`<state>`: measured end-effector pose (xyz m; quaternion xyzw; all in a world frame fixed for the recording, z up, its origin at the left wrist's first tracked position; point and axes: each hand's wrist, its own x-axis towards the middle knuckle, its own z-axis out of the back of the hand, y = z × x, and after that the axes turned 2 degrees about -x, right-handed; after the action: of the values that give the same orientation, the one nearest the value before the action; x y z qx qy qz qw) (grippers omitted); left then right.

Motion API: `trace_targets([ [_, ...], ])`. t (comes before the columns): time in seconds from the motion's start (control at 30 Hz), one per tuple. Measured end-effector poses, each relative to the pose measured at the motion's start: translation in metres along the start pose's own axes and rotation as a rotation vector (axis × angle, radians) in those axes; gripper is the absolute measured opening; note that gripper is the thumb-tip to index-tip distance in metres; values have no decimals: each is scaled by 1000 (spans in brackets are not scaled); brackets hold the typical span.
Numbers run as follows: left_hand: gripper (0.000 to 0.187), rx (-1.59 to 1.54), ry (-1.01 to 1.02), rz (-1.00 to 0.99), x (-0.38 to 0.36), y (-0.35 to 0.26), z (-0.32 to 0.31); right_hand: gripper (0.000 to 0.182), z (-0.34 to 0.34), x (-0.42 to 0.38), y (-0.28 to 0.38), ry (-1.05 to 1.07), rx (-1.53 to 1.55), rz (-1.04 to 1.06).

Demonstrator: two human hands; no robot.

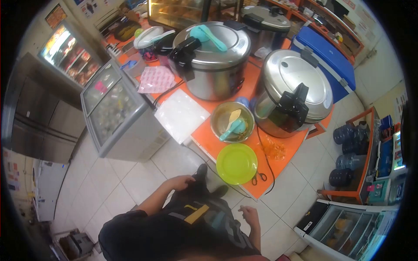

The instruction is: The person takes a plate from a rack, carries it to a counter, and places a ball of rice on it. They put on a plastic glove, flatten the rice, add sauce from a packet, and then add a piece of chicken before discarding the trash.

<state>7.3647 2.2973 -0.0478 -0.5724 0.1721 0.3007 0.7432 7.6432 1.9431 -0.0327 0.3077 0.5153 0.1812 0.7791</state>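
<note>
My left hand (180,182) hangs in front of my body, left of the orange table (257,190); its fingers are curled and too small to read. My right hand (249,214) is below the table's near corner, fingers partly bent, touching nothing visible. Nearest to both is a green plate (237,164) at the table edge, with scissors (259,177) beside it. Behind the plate, a metal bowl (247,134) holds a turquoise ladle (237,126) and a pale spoon. Two large lidded cookers (213,80) (296,82) stand behind; turquoise utensils (208,37) lie on the left one's lid.
White sheets (181,114) and a pink patterned packet (157,79) lie at the table's left. A chest freezer (126,130) stands left. A blue cooler box (324,54), a rack of water bottles (342,177) and a glass-fronted case (348,226) are right. Cables hang by the table.
</note>
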Motion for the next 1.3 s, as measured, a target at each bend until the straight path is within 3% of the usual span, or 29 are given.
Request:
trace_targets([
  [0.1,34,42,-52,150,-33,-54,22,31,10,16,37,53,63,133],
  [0.13,36,33,22,227,-31,-54,29,30,15,17,54,71,100,224],
  [0.2,46,127,129,345,-22,-44,44,27,23,20,83,128,-7,175],
  [0.3,38,64,146,11,-10,-18,66,23,14,37,121,178,-97,96],
  [0.4,37,29,-103,145,-6,-24,95,26,-9,47,153,170,-44,111],
  [0.5,42,183,-198,165,17,5,140,32,-49,58,191,125,-44,173],
  [0.57,47,275,-528,2,46,38,161,36,-73,68,212,108,-114,166],
  [0.7,48,302,-750,-133,106,28,222,36,-116,82,250,125,-30,109],
  [0.77,53,474,-824,-158,143,29,238,36,-131,89,255,137,-6,92],
  [0.87,64,615,-831,4,166,23,246,35,-144,84,284,103,-47,13],
  [1.07,74,665,-796,-98,173,48,246,33,-158,90,275,3,27,65],
  [1.3,75,591,-837,-12,168,30,252,32,-162,96,296,-25,34,53],
])
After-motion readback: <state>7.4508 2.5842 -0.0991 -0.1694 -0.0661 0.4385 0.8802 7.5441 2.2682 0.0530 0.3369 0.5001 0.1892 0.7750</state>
